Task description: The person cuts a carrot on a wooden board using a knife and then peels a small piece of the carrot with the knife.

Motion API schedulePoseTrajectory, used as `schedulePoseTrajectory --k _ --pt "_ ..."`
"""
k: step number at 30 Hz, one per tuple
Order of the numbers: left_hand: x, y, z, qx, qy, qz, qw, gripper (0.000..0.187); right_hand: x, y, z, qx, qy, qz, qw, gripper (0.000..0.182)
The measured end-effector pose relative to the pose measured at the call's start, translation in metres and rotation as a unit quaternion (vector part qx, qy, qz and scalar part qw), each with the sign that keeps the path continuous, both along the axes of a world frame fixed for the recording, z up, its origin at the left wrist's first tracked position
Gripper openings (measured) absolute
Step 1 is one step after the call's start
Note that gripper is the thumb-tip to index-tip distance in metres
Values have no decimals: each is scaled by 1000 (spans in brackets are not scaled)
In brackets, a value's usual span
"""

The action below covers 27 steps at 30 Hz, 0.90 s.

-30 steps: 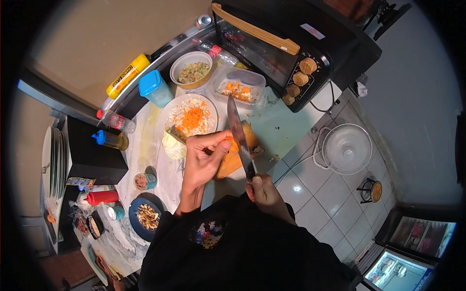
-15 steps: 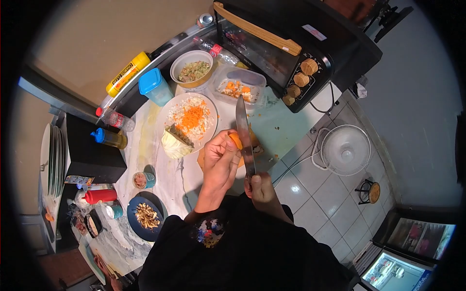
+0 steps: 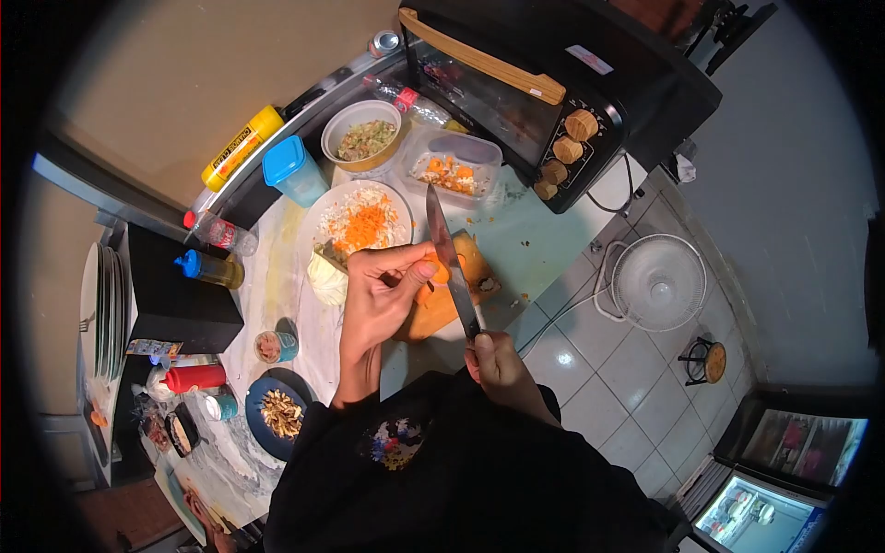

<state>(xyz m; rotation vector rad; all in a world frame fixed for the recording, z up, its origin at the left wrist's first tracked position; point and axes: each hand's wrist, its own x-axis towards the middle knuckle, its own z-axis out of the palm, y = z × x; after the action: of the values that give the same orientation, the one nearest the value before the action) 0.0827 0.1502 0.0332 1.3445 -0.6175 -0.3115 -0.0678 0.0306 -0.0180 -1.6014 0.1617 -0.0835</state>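
My left hand (image 3: 380,300) has its fingers and thumb closed on a piece of carrot (image 3: 442,271). My right hand (image 3: 501,367) is wrapped round the handle of a kitchen knife (image 3: 449,247), whose long blade points up and slightly left, right beside the carrot. Beneath them lies a wooden cutting board (image 3: 426,319), with a small dark-edged scrap on its right side. Just beyond my left hand, a white plate (image 3: 315,214) bears finely chopped orange carrot (image 3: 363,227) and white bits. A cabbage wedge (image 3: 326,280) rests at its near edge.
A clear plastic tub (image 3: 493,175) with carrot chunks stands behind the board, near a bowl of chopped salad (image 3: 361,111). A black oven (image 3: 498,83) stands at the back. To the left are a dark plate (image 3: 263,433) of brown slices and a small jar (image 3: 274,347).
My left hand has shifted left and turned, its wrist now more upright, uncovering more of the cutting board. The knife's tip has swung left; my right hand stays nearly in place.
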Motion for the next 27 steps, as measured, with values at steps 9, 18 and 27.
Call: schedulePoseTrajectory --k 9,18,27 --pt "-17 -24 -11 -131 113 -26 985 33 10 6 -11 9 -52 -24 998 60" --pt "-29 -31 -29 -280 236 0 931 17 10 5 -8 -28 -51 -38 998 62" --pt "2 -7 -4 -48 -47 57 996 22 7 1 -7 12 -17 7 1000 64"
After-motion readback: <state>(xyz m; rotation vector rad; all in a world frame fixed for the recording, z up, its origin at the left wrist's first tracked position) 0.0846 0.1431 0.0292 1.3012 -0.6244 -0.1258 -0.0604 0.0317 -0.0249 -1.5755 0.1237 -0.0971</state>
